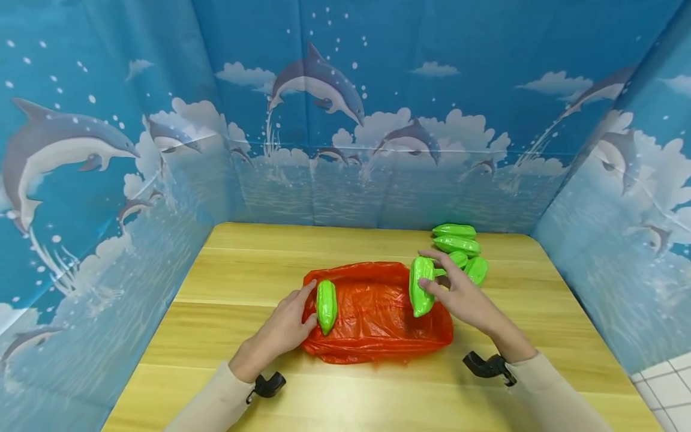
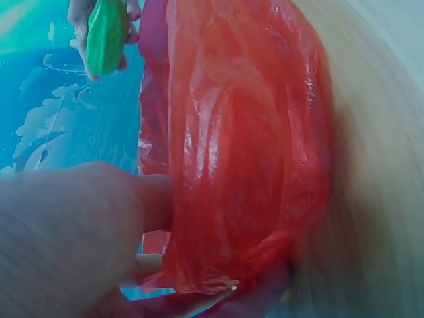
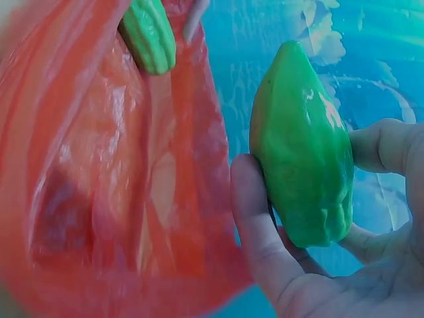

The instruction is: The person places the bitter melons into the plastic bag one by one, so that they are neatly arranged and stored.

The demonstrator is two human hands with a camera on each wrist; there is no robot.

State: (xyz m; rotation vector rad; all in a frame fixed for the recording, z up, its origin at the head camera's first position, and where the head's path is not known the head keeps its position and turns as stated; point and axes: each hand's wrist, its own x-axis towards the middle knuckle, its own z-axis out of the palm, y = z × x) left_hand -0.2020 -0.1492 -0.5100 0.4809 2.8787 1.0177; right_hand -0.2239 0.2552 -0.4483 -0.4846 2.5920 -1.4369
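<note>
Right hand (image 1: 459,294): fingers and thumb are parted only by the thickness of the held fruit (image 1: 421,287), pinched from both sides.
Held fruit: over the right end of the red bag (image 1: 372,351) in the head view, to the left of the palm.
Long axis: runs mainly from far to near, slightly slanted, with the pointed end towards the person; that sets it roughly crosswise to the bag's long side.
Key relation: the bag's opening spreads leftward from the held fruit; its exact height over the rim is hard to judge.
Left hand (image 1: 283,327): at the bag's left end, digits bent over and around the red plastic, taking hold of the rim.
Inner fruit (image 1: 326,306): inside the bag at its left end, just beside the left hand, lying nearly parallel to the held fruit.
Nearer hand: the right for the held fruit, the left for the inner fruit.
Room: the wide middle of the opening lies between the two fruits.
Edges: the right rim passes close to the right hand and looks like the edge to watch.
Fruit pile (image 1: 456,245): beyond the right hand, near the far edge of the tabletop (image 1: 216,324), partly hidden by the fingers.
Curtain (image 1: 345,192): rises behind that edge.
</note>
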